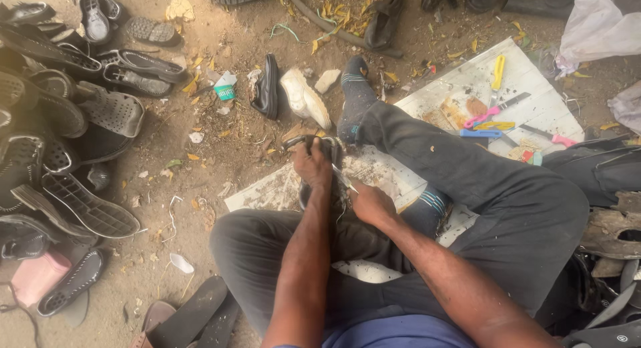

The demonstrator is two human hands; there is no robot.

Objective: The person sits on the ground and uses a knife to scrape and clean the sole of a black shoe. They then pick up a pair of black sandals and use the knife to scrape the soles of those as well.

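The person sits cross-legged on bare dirt, and both hands meet over a dark shoe (319, 162) that lies on a scuffed white board (267, 194) just ahead of the knees. The left hand (312, 164) is closed around the shoe's upper end, fingers curled tight on it. The right hand (370, 202) presses against the shoe's near side with fingers drawn together on a thin pale strand or tool (344, 180); which of the two it is cannot be told. Both forearms reach forward from the bottom edge of the view and almost touch at the wrists.

Open room around the fingers is scarce. To their right the person's own outstretched leg in dark trousers (461, 168) crosses the board, ending in a socked foot (355, 94) just beyond the fingertips. To their left a strip of dirt stays free as far as a heap of dark shoes and soles (60, 134) along the left edge. Beyond the fingers lie a single black shoe (267, 88) and a white shoe (305, 98), side by side, with a small green-and-white pot (225, 89) a little further left.

No container holds anything that can be made out. Far right of the fingers, a white slatted panel (534, 104) carries loose tools: a yellow-handled tool (498, 71), a pink-handled knife (486, 114) and a blue one (479, 132). A white plastic bag (597, 28) sits in the top right corner.
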